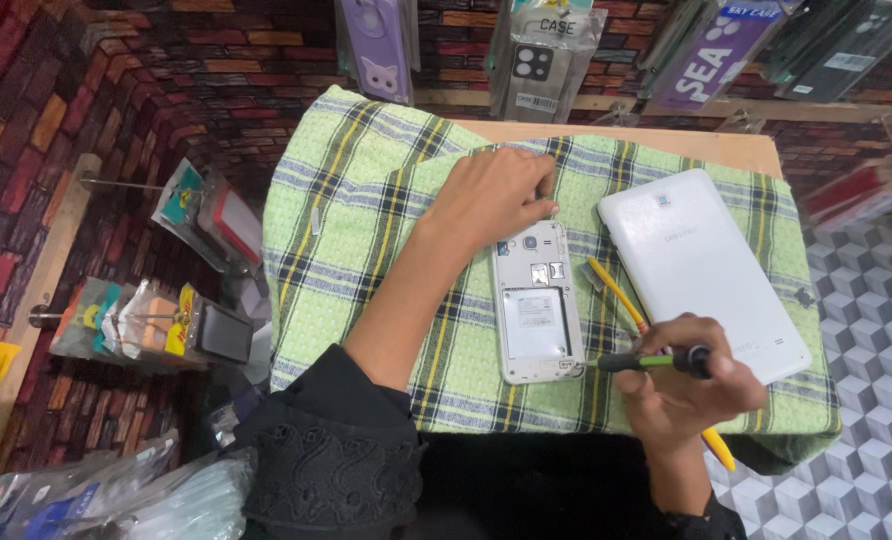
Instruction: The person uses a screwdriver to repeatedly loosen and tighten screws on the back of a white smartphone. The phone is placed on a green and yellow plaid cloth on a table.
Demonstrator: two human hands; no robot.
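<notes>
Your left hand (491, 195) rests curled over the top edge of the opened white phone (537, 302), fingertips pressed against its upper rim to pin it; keep that downward pressure steady so the body does not slide on the green checked cloth (366, 220). The phone lies back-side up near the middle of the cloth, its rear cover off and its empty battery bay showing, just left of the white tablet (701, 270), which lies face down and apart from it.

Your right hand (691, 385) is closed around the black-and-green screwdriver (651, 360), fingers wrapped on the handle, with the tip meeting the phone's lower right corner. To my eye you do best by keeping the shaft in line with the screw, since it looks to come in nearly flat from the side, where a tip could slip and scar the plastic. A yellow-handled tool (618, 293) lies between phone and tablet, its handle running under your right hand; mind you do not knock it.

As for containers, the phone's battery bay holds no cell, only a pale label. Clear packets of phone cases (546, 55) hang on the brick-patterned wall above, each with a case inside, and more filled packets (156, 325) hang on pegs at the left
</notes>
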